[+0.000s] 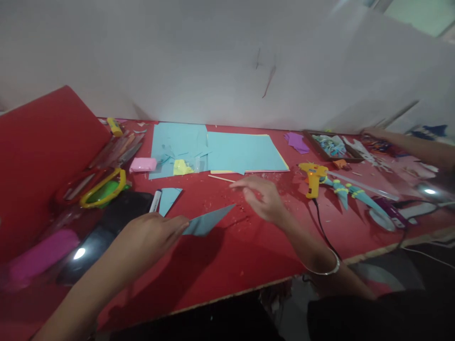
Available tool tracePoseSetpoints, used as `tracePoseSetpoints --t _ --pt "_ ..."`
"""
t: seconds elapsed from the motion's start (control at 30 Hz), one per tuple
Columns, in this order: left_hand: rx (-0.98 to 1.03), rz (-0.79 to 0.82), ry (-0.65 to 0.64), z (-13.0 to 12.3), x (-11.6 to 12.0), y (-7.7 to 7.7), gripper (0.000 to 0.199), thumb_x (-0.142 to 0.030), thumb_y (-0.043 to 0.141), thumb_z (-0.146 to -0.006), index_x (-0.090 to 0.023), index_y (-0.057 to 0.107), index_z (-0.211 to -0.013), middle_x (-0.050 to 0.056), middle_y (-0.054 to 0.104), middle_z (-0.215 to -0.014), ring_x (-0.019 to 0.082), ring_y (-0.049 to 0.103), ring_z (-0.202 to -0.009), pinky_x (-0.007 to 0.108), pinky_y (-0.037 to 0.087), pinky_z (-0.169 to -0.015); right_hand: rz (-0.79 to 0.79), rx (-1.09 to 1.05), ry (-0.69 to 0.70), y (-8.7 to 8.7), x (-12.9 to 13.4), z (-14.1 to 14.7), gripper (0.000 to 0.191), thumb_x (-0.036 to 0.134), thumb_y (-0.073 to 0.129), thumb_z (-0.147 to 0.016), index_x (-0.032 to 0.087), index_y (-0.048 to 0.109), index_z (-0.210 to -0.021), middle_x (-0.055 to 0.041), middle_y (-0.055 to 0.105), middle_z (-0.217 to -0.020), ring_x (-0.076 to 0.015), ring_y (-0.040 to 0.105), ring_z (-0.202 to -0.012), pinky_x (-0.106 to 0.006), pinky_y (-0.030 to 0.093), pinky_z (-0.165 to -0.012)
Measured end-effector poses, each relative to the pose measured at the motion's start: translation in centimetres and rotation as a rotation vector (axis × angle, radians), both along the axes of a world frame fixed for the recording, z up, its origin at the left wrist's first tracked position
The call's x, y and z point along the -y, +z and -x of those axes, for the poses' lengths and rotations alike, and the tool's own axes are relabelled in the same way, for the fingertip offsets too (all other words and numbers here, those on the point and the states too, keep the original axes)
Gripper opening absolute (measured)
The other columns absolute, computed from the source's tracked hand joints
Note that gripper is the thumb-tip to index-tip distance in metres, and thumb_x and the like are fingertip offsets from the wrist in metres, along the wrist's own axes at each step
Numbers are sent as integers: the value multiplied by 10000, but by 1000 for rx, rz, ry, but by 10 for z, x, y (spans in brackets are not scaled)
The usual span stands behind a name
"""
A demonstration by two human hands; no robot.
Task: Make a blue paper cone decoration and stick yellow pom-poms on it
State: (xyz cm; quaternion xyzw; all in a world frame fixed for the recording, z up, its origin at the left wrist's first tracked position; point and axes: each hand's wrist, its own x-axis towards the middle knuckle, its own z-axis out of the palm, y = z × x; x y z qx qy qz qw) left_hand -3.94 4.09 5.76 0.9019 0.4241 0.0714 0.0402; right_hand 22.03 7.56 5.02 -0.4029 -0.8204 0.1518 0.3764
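My left hand [151, 237] is closed on one end of a triangular piece of blue paper [208, 221], which it holds tilted above the red table. My right hand [263, 196] hangs over the middle of the table, its fingers partly stretched and apart from the thumb. Just beyond its fingertips lies a thin wooden stick [221, 178]; I cannot tell whether they touch. Behind my left hand are a smaller blue paper cutout [169, 200] and a marker [155, 201]. Blue paper sheets [245, 151] lie against the wall.
A yellow glue gun [313, 179] with a trailing cord sits to the right, near blue paper cones [341, 192]. Scraps fill a brown tray [357, 156]. Another person's arm [415, 144] reaches in at far right. Yellow-handled scissors [103, 189] and a black case [124, 213] lie left.
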Motion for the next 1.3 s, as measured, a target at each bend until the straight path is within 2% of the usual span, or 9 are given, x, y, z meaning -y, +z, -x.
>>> tracePoseSetpoints --t 0.07,0.13,0.37,0.43,0.57,0.77,0.97,1.13,1.3 --pt "-66 56 0 -2 -1 4 335 -179 289 -854 -211 535 -629 -6 577 -499 160 542 -474 247 278 -454 40 153 170 5 5 9 209 221 429 -851 182 627 -903 -39 662 -906 -138 578 -874 -270 421 -778" --pt "-154 72 25 -5 -2 7 344 -200 292 -869 -209 551 -644 -8 586 -520 159 549 -491 247 295 -465 90 275 252 6 7 16 226 251 423 -879 175 635 -868 -35 671 -863 -139 582 -817 -264 414 -737" --pt "-134 -114 21 -25 -4 3 321 -135 336 -811 -183 580 -608 19 604 -540 162 554 -520 359 406 -735 255 443 234 -2 9 39 227 268 414 -901 159 613 -903 -55 672 -881 -152 590 -789 -254 389 -684" --pt "-80 -125 24 -34 -3 1 250 -189 388 -805 -182 592 -661 32 620 -571 184 575 -568 329 416 -660 280 425 221 -1 8 44 229 257 403 -904 147 603 -916 -66 664 -873 -152 589 -792 -249 389 -682" --pt "-44 -222 102 -43 -2 -1 217 -195 410 -772 -174 587 -648 36 590 -482 203 553 -482 307 370 -523 286 270 238 -1 7 46 225 262 390 -902 156 589 -916 -47 651 -852 -129 581 -767 -230 387 -672" --pt "-9 -469 100 -43 -5 -8 225 -187 437 -756 -187 564 -570 19 553 -398 180 523 -404 287 291 -472 283 249 264 -8 4 44 211 267 420 -879 165 598 -832 -28 640 -766 -118 556 -697 -221 358 -634" --pt "8 -576 41 -38 -9 -13 268 -185 437 -758 -205 529 -506 -11 525 -367 139 463 -364 282 271 -479 362 127 326 -4 3 40 230 270 434 -876 161 590 -746 5 582 -672 -84 478 -606 -201 330 -601" --pt "-18 -581 59 -22 -13 -16 252 -175 442 -743 -216 537 -513 -21 528 -386 125 436 -389 276 274 -498 406 49 311 3 -2 31 212 252 456 -856 156 585 -718 9 573 -657 -80 485 -606 -197 341 -603" --pt "-39 -417 169 1 -16 -14 246 -223 434 -760 -222 568 -553 -10 472 -375 131 369 -397 282 191 -482 416 19 274 6 -7 18 203 257 461 -848 163 575 -708 2 586 -692 -85 492 -628 -209 348 -609"
